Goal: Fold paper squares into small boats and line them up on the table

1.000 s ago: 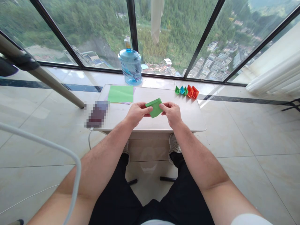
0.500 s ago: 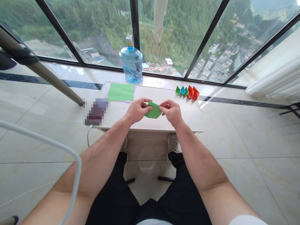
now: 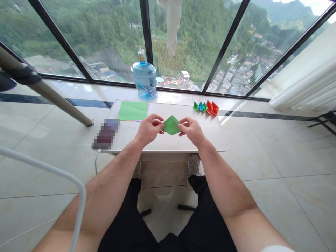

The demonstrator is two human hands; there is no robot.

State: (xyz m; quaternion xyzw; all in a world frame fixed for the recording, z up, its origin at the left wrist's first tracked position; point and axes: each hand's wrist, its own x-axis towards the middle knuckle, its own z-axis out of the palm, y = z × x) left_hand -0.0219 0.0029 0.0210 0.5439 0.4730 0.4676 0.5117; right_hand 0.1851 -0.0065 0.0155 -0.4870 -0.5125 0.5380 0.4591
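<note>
Over the table (image 3: 215, 140), my left hand (image 3: 149, 128) and right hand (image 3: 191, 130) pinch the paper (image 3: 171, 126) at its 9 and 3 o'clock corners; a second ago a rectangle, it now stands as a diamond, one fold further.

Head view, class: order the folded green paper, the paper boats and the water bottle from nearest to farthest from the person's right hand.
1. The folded green paper: pinched by the right hand, just to its left.
2. The paper boats: a row at the far right of the table.
3. The water bottle: beyond the table's far edge, off to the left.
</note>
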